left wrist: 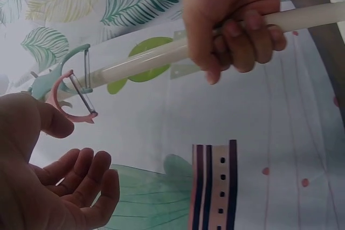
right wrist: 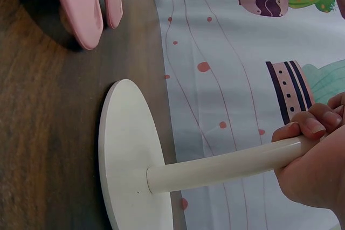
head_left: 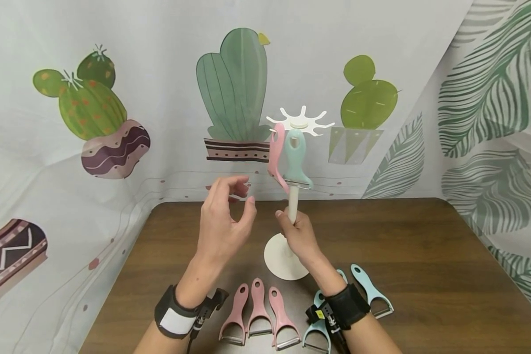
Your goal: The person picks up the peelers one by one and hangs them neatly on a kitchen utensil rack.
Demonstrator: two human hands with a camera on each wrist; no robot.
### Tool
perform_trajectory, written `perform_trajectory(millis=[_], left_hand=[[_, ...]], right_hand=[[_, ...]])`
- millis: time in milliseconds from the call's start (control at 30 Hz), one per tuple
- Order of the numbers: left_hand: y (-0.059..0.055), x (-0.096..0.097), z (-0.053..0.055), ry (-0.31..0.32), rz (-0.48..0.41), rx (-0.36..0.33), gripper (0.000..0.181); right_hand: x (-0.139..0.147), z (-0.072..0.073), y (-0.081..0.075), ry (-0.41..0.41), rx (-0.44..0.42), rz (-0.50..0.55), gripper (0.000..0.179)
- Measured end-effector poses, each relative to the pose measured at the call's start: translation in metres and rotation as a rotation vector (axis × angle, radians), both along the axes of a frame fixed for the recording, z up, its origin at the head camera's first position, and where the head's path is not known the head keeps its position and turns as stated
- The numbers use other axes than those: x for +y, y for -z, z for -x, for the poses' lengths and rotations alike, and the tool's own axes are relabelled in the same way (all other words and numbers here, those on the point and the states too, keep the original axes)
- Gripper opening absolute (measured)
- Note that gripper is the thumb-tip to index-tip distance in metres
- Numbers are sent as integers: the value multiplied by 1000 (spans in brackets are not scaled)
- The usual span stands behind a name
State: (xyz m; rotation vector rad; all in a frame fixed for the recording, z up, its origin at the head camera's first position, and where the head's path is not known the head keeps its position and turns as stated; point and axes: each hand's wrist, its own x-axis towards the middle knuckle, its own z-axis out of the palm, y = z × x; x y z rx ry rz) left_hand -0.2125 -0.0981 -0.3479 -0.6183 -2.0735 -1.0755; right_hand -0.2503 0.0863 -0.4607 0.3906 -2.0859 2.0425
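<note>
My right hand [head_left: 302,235] grips the pole of a white stand [head_left: 293,200], whose round base [right wrist: 135,154] rests on the table in the right wrist view. At the stand's top is a ring of white hooks [head_left: 300,120]. A pink peeler [head_left: 276,152] and a light blue peeler [head_left: 295,156] hang from it by their handle holes. Left of the hanging peelers, my left hand [head_left: 223,216] is raised with loosely bent fingers and holds nothing. In the left wrist view a gap shows between the left thumb and fingers, close to the pink peeler [left wrist: 59,103].
Several pink peelers [head_left: 258,307] lie at the table's near edge. Light blue peelers [head_left: 371,290] lie to the right, some partly hidden by the right wrist. A printed cloth [head_left: 168,98] with cacti hangs behind the brown table [head_left: 407,246].
</note>
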Motion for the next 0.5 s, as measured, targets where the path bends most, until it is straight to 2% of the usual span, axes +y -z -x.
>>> perform_trajectory(millis=[300,500], left_hand=[[22,-7,-5,-24,86,-75,37],[38,-15,-10,-68,119,-135,36]], right_hand=[[0,-1,0,-1,-8,-7,47],[0,0,0,-2,-10,0,46]])
